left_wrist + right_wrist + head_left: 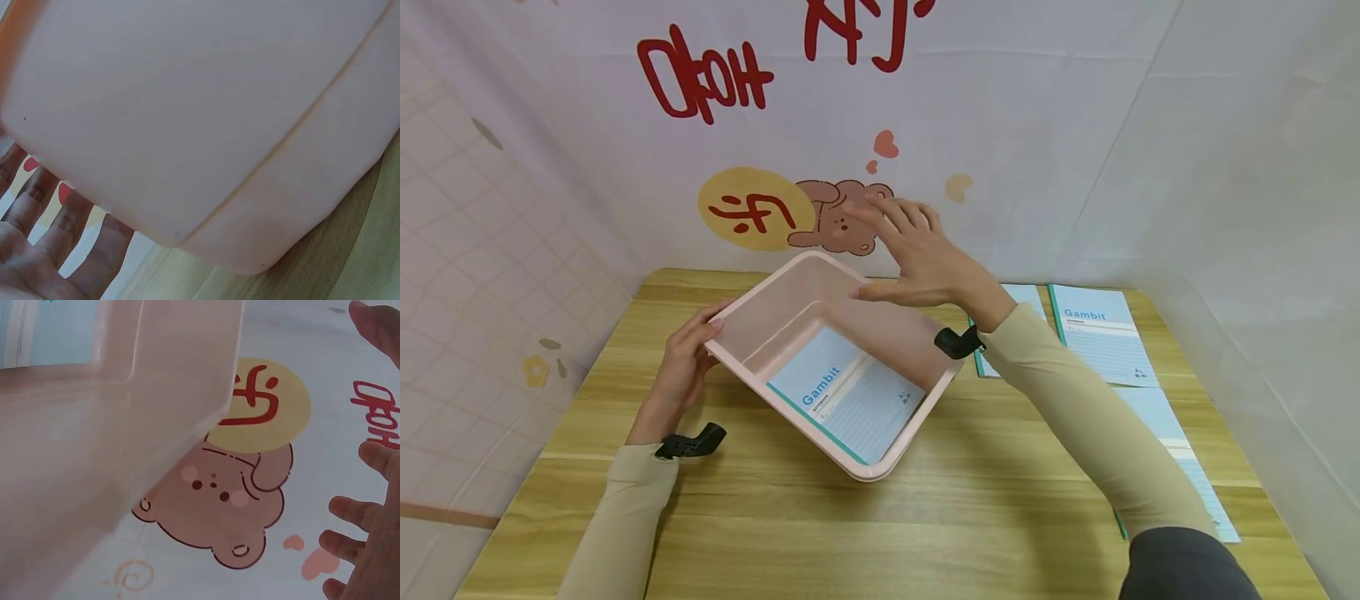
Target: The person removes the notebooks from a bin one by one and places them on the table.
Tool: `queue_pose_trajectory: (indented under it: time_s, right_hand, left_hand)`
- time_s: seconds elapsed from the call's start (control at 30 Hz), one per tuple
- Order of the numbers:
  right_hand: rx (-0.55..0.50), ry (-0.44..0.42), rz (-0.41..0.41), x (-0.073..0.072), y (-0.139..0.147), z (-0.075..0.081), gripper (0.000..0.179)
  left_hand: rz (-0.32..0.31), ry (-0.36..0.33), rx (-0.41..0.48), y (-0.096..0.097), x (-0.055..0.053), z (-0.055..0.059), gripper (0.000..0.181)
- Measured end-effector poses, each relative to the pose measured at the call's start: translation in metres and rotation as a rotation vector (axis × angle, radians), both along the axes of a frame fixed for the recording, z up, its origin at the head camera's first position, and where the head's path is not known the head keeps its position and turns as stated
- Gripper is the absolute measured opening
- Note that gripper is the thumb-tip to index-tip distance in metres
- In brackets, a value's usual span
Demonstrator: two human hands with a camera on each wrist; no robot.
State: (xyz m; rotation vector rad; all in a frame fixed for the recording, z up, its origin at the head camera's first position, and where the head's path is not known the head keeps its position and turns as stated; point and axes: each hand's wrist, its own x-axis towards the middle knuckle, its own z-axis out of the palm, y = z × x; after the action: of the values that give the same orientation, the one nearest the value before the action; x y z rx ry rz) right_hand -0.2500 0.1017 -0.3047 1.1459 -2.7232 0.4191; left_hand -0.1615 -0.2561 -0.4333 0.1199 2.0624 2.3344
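A pale pink plastic bin [887, 325] is tilted up off the wooden table in the head view. One blue-and-white "Gambit" notebook [850, 396] lies on its bottom. My left hand [687, 354] holds the bin by its left corner, thumb over the rim and fingers beneath. The left wrist view shows the bin's outer side [187, 125] with the left fingers [62, 225] along its edge. My right hand [921, 262], fingers spread, is raised over the bin's far right side and holds nothing. In the right wrist view, those fingers [356, 515] are apart from the bin [94, 481].
Several more Gambit notebooks [1101, 333] lie on the right side of the wooden table [760, 533], some partly covered by the right arm. A white printed sheet [1015, 150] with a cartoon bear stands behind the table, and pale walls close off both sides.
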Motion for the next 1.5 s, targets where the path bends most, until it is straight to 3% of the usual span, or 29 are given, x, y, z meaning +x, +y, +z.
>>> queue_pose_trajectory:
  time_s: [0.53,0.83,1.07,1.33,1.5]
  right_hand:
    - [0.094,-0.036,0.099,-0.006,-0.054,-0.027,0.096]
    - [0.257,-0.091,0.090,-0.003,-0.075,-0.043,0.100]
    - [0.366,-0.068,0.122,0.002,-0.086,-0.052,0.098]
    - [0.409,-0.023,0.177,0.007,-0.098,-0.067,0.095]
    - [0.442,-0.047,0.187,0.009,-0.103,-0.076,0.094]
  left_hand:
    - [0.005,-0.010,-0.002,0.000,0.000,0.001,0.035]
    - [0.002,-0.003,0.001,0.002,0.000,0.001,0.034]
    - [0.002,-0.005,-0.001,0.002,0.000,0.003,0.035]
    - [-0.007,0.002,-0.012,0.000,0.001,0.001,0.036]
    - [-0.009,0.004,-0.015,0.001,0.000,0.001,0.036]
